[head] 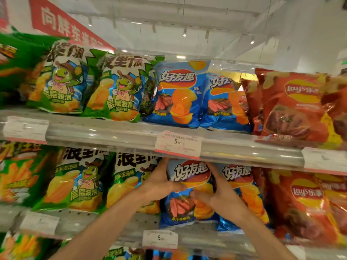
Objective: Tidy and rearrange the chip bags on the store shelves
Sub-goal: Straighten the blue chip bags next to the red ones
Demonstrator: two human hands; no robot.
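A: Nearest the camera are two bare forearms reaching up to the middle shelf [187, 231]. The left hand [159, 182] has its fingers [165, 166] wrapped round the left edge of a blue bag [189, 192], thumb across the front. The right hand [218, 192] clasps the bag's right edge, its fingers [214, 170] curled behind the top corner and its thumb lying on the front.

B: So both hands grip that one bag?

A: Yes, one at each side. It stands upright on the middle shelf, its top tucked under the upper shelf rail [131, 136], right below a price tag [178, 144] reading 5.90.

B: And around it?

A: A second blue bag [242, 184] stands just to its right, partly behind the right hand. Left of it come green bags [77, 182] with a cartoon frog; right of it, red bags [304, 199]. The upper shelf repeats the order: green bags [114, 91], two blue bags [178, 94], then red bags [293, 106]. Another tag [160, 239] sits on the middle shelf's edge under the held bag. A red banner [62, 21] hangs at top left.
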